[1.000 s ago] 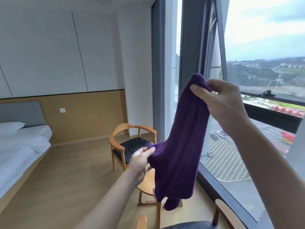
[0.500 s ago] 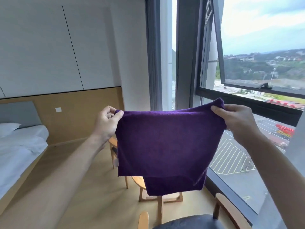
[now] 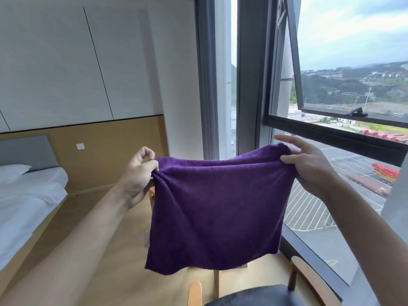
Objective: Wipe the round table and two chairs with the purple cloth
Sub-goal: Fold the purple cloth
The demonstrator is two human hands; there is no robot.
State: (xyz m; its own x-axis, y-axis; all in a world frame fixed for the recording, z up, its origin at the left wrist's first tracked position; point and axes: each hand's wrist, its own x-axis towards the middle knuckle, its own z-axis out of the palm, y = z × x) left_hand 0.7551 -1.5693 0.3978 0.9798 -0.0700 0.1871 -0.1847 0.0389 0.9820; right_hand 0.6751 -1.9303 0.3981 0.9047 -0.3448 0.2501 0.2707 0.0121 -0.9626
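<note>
Two hands hold the purple cloth (image 3: pixel 217 208) spread in the air; left hand (image 3: pixel 138 173) fingers pinch one top corner, right hand (image 3: pixel 309 166) thumb clamps the other, its fingers half straight; the table is probably hidden behind; fold it flat and lower it before wiping the near chair (image 3: pixel 309 281).

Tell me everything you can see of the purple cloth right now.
The cloth is deep purple with a soft, fuzzy, towel-like nap. It hangs spread in the air as a rough rectangle, its top edge sagging slightly, with folds gathered at both upper corners. The left hand pinches the upper left corner in its grip; the right hand pinches the upper right one, fingers partly extended. The bottom edge hangs free and uneven. It hides most of the furniture behind it and touches nothing else visible.
</note>
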